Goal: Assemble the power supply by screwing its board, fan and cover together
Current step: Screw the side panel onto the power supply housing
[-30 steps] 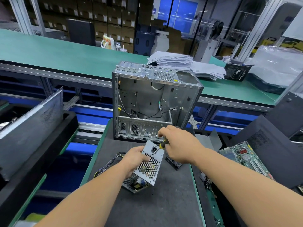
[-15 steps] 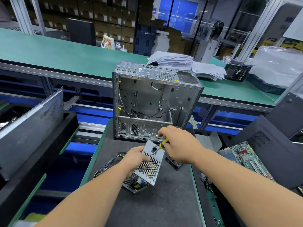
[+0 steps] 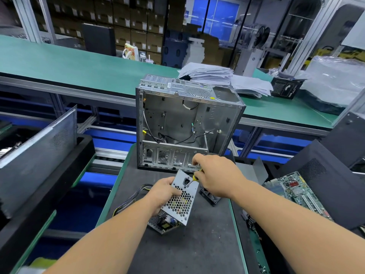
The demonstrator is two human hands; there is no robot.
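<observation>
The left hand [image 3: 165, 191] grips the power supply [image 3: 177, 202], tilted on the dark tabletop [image 3: 207, 244]. The right hand [image 3: 215, 176] curls round a yellow-handled screwdriver [image 3: 192, 179], tip apparently on a rear-panel screw. Next: steady turning. Behind stands the open computer case [image 3: 185, 123].

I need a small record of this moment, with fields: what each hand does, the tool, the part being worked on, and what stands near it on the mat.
left hand: left hand grips the power supply by its side, tilted up off the grey mat
right hand: right hand holds the screwdriver
tool: yellow and black handle, tip on the perforated panel, beside the socket
cables: cable bundle runs out to the left
behind: open computer case, upright
right of supply: black fan on the mat
</observation>
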